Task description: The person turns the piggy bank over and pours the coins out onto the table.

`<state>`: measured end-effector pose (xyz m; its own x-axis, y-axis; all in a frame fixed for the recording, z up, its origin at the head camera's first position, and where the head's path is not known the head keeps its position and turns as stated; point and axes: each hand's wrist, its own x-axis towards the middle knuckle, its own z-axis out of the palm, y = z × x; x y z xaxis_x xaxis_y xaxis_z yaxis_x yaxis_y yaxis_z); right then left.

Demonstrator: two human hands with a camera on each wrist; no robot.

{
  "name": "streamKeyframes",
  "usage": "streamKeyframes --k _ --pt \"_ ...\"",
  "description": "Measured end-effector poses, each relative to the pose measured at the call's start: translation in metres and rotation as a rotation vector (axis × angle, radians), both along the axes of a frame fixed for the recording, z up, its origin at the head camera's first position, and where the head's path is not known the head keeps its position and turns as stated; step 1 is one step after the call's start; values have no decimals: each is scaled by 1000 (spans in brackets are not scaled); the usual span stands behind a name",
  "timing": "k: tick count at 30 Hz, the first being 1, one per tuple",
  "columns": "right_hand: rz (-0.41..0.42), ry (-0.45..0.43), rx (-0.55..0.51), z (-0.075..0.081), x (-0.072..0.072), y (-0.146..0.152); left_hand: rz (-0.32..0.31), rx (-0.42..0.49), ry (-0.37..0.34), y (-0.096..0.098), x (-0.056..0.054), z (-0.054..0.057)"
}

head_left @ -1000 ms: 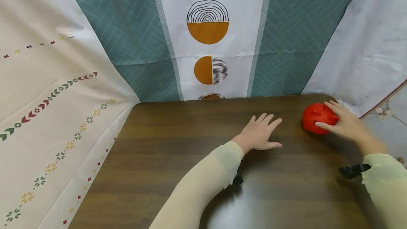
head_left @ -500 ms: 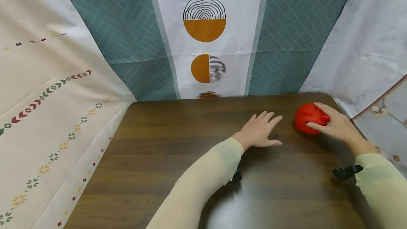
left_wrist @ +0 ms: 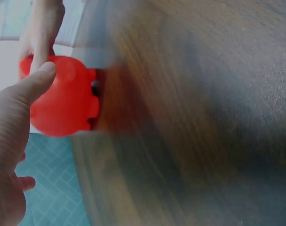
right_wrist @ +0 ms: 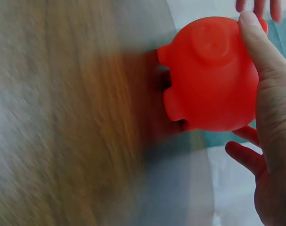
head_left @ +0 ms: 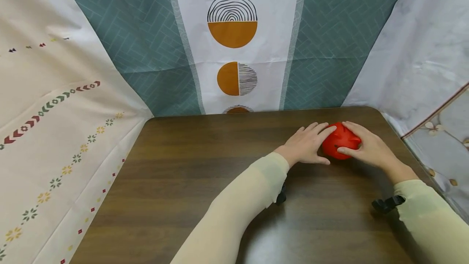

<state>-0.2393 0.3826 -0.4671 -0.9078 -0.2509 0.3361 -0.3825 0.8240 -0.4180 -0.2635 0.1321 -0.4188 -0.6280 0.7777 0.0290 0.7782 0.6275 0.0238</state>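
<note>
A round red piggy bank (head_left: 340,141) is between the two hands near the back right of the table. My right hand (head_left: 371,150) holds it from the right, thumb in front and fingers over its top and far side. Against its left side comes my left hand (head_left: 305,144), fingers spread and fairly straight, with the index finger overlapping the piggy bank in the head view. The right wrist view shows the piggy bank (right_wrist: 213,80) with its snout and short feet, the feet toward the table. In the left wrist view, the left thumb (left_wrist: 36,84) crosses in front of it.
The brown wooden table (head_left: 176,199) extends left and toward the front. Patterned cloths hang around it: a teal and white one (head_left: 315,52) at the back, a cream one (head_left: 55,133) at left, a white one (head_left: 421,52) at right. Each wrist wears a black strap mount.
The right hand has brought the piggy bank leftward and slightly nearer. The left hand has shifted a little right, so its fingers now reach the piggy bank's side. The head view has turned slightly right.
</note>
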Motion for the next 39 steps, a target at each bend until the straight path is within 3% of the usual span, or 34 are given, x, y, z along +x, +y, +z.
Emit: streamKeyframes --k 11,18,28,39 --pt "49 49 15 -8 6 -24 -6 -10 -14 1 2 -11" --pt "50 88 12 -14 8 -30 -11 12 17 -1 -1 -20" --pt "36 93 -24 -23 7 -38 -8 145 15 -6 -4 -29" --pt "15 57 -38 -25 7 -58 8 255 -60 -23 -8 -38"
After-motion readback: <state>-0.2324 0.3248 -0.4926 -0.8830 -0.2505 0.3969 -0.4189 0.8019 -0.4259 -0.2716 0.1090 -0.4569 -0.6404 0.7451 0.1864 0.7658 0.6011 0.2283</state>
